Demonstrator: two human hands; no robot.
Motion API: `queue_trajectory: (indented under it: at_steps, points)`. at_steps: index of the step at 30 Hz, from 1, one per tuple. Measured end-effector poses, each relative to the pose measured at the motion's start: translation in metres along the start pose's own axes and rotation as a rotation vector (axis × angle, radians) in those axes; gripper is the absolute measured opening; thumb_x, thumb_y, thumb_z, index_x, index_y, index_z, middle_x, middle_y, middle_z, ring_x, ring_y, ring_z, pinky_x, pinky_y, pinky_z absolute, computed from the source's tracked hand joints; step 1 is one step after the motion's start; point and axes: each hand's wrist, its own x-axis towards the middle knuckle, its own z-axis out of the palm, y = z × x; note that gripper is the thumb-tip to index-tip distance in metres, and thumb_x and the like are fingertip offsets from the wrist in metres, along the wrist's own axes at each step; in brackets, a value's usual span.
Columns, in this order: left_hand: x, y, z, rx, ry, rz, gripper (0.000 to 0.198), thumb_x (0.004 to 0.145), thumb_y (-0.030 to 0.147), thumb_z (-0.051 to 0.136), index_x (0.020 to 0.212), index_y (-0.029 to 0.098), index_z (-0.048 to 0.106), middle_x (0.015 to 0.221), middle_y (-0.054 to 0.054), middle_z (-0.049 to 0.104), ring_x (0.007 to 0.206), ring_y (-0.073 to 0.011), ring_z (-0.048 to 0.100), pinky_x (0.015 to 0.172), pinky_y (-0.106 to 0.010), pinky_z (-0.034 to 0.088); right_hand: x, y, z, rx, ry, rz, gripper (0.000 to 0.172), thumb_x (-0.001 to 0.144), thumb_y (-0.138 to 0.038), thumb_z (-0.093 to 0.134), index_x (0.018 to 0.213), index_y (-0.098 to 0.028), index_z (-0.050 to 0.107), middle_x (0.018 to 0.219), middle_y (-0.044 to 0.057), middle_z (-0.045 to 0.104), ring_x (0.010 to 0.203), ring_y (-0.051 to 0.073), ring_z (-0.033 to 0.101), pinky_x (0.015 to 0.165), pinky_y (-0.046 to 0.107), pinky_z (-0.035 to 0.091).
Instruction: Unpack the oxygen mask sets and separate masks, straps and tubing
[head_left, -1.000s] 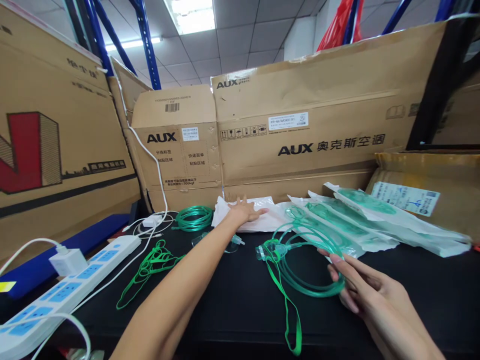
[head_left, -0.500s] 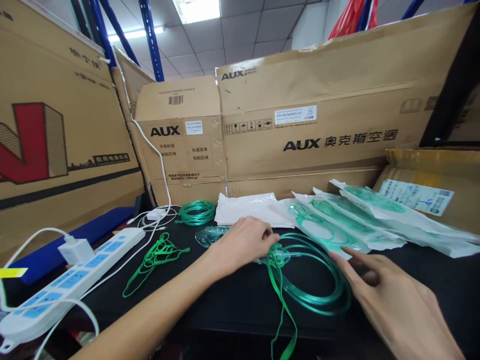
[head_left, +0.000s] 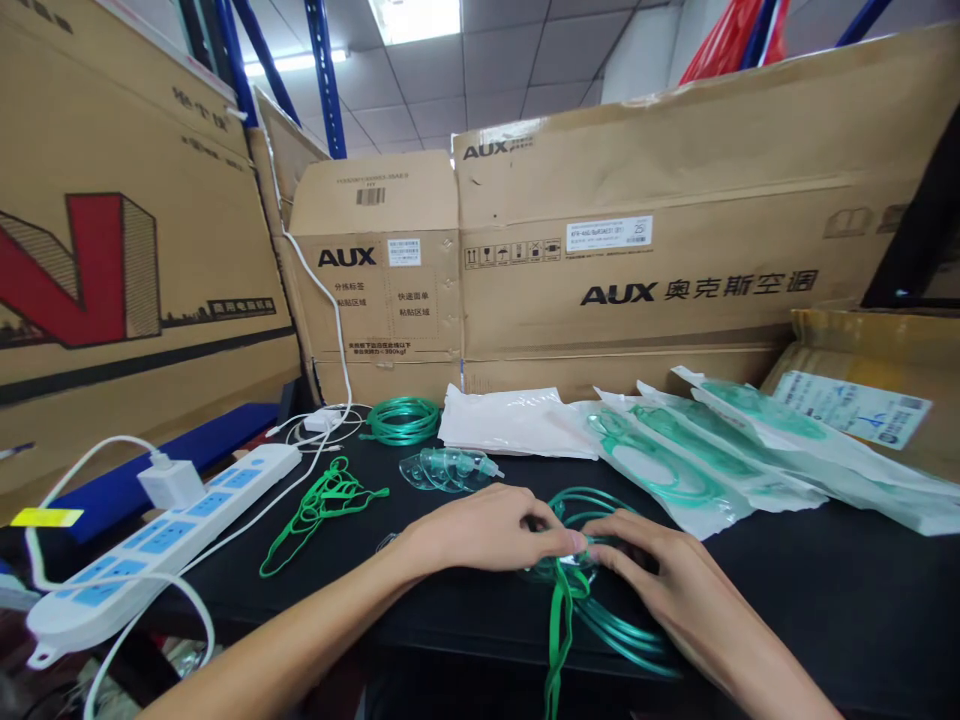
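My left hand [head_left: 495,530] and my right hand [head_left: 656,560] meet at a clear green oxygen mask [head_left: 579,574] low over the black table. The fingertips of both are pinched together on it, and they hide most of its body. From the mask a green elastic strap [head_left: 558,625] hangs past the table's front edge. Coiled green tubing [head_left: 626,640] lies under and behind my right hand. Just beyond my left hand rest several nested clear masks [head_left: 450,468]. A tangle of green elastic straps [head_left: 324,505] lies further left.
Another green tubing coil [head_left: 405,422] sits at the back, beside a white packet [head_left: 510,425]. Several sealed mask packs [head_left: 667,470] overlap at the right. On the left are a white power strip [head_left: 165,540] and loose cables. Cardboard boxes [head_left: 555,330] wall the back.
My right hand has moved left from the tubing's outer side and closed on the mask beside my left hand. My left hand has shifted slightly nearer, uncovering the nested masks.
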Motion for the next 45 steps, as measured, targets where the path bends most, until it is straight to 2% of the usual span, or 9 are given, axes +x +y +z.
queue_trajectory:
  at_steps: [5, 11, 22, 26, 31, 35, 38, 42, 45]
  points:
    - [0.007, 0.013, -0.002, -0.044, -0.139, -0.128, 0.043, 0.085, 0.059, 0.052, 0.099, 0.024, 0.075, 0.091, -0.001, 0.072, 0.082, -0.0200, 0.064, 0.067, -0.026, 0.043, -0.002, -0.001, 0.001, 0.030, -0.018, 0.029, 0.016, 0.087, -0.031, 0.059, 0.086, -0.026, 0.074, 0.090, 0.001, 0.077, 0.083, 0.022, 0.071, 0.072, 0.028, 0.052]
    - [0.011, 0.033, 0.000, 0.090, -0.128, -0.226, 0.054, 0.092, 0.054, 0.028, 0.084, 0.020, 0.070, 0.090, -0.009, 0.072, 0.084, -0.0280, 0.064, 0.065, -0.033, 0.042, -0.002, -0.005, 0.000, 0.094, -0.016, 0.028, 0.017, 0.088, -0.033, 0.060, 0.082, -0.026, 0.073, 0.090, 0.002, 0.078, 0.087, 0.024, 0.072, 0.079, 0.030, 0.052]
    - [-0.008, 0.015, 0.003, 0.028, -0.102, -0.166, 0.044, 0.095, 0.049, 0.032, 0.083, 0.025, 0.067, 0.096, -0.003, 0.076, 0.090, -0.0247, 0.068, 0.074, -0.031, 0.045, -0.003, -0.018, 0.001, 0.058, -0.084, -0.095, 0.025, 0.094, -0.031, 0.051, 0.088, -0.026, 0.075, 0.094, 0.005, 0.078, 0.087, 0.024, 0.072, 0.082, 0.032, 0.053]
    - [-0.017, 0.019, 0.014, 0.186, 0.059, -0.190, 0.043, 0.093, 0.058, 0.036, 0.089, 0.029, 0.067, 0.095, -0.004, 0.075, 0.090, -0.0298, 0.068, 0.074, -0.037, 0.046, -0.003, -0.015, 0.004, 0.030, -0.094, -0.120, 0.029, 0.096, -0.028, 0.046, 0.093, -0.026, 0.074, 0.094, 0.005, 0.077, 0.088, 0.023, 0.072, 0.082, 0.031, 0.053]
    - [-0.035, 0.020, 0.023, 0.492, 0.291, -0.034, 0.019, 0.090, 0.038, 0.048, 0.090, 0.024, 0.061, 0.098, -0.007, 0.068, 0.095, -0.0273, 0.065, 0.075, -0.035, 0.048, -0.001, -0.013, 0.006, -0.008, -0.083, -0.126, 0.029, 0.095, -0.026, 0.045, 0.081, -0.025, 0.071, 0.083, 0.003, 0.076, 0.077, 0.021, 0.071, 0.074, 0.029, 0.053]
    - [-0.055, 0.009, 0.010, 0.552, 0.450, -0.063, 0.014, 0.089, 0.032, 0.049, 0.092, 0.024, 0.060, 0.096, -0.005, 0.065, 0.088, -0.0248, 0.063, 0.068, -0.033, 0.050, 0.001, -0.010, 0.007, -0.061, -0.037, -0.056, 0.028, 0.094, -0.030, 0.048, 0.074, -0.025, 0.067, 0.074, 0.003, 0.074, 0.071, 0.023, 0.070, 0.072, 0.032, 0.052]
    - [-0.056, 0.002, -0.003, 0.427, 0.537, -0.046, 0.018, 0.096, 0.034, 0.044, 0.097, 0.025, 0.060, 0.098, -0.003, 0.066, 0.087, -0.0227, 0.063, 0.075, -0.036, 0.051, 0.001, -0.007, 0.009, -0.079, -0.007, -0.027, 0.024, 0.094, -0.033, 0.051, 0.082, -0.025, 0.071, 0.086, 0.004, 0.077, 0.081, 0.024, 0.071, 0.076, 0.032, 0.051]
    - [-0.034, 0.005, -0.024, 0.320, 0.750, 0.163, 0.023, 0.103, 0.039, 0.045, 0.116, 0.023, 0.056, 0.113, -0.004, 0.064, 0.105, -0.0206, 0.061, 0.095, -0.036, 0.048, -0.001, -0.006, 0.010, -0.156, -0.005, -0.017, 0.026, 0.095, -0.035, 0.052, 0.095, -0.025, 0.075, 0.078, 0.003, 0.071, 0.064, 0.019, 0.065, 0.064, 0.030, 0.049]
    - [-0.023, 0.015, -0.038, 0.368, 0.896, 0.291, 0.029, 0.103, 0.040, 0.049, 0.127, 0.024, 0.052, 0.122, -0.004, 0.062, 0.112, -0.0203, 0.057, 0.101, -0.036, 0.045, -0.002, -0.010, 0.008, -0.157, -0.028, -0.009, 0.029, 0.096, -0.035, 0.050, 0.102, -0.024, 0.076, 0.078, 0.002, 0.069, 0.060, 0.017, 0.061, 0.062, 0.029, 0.049]
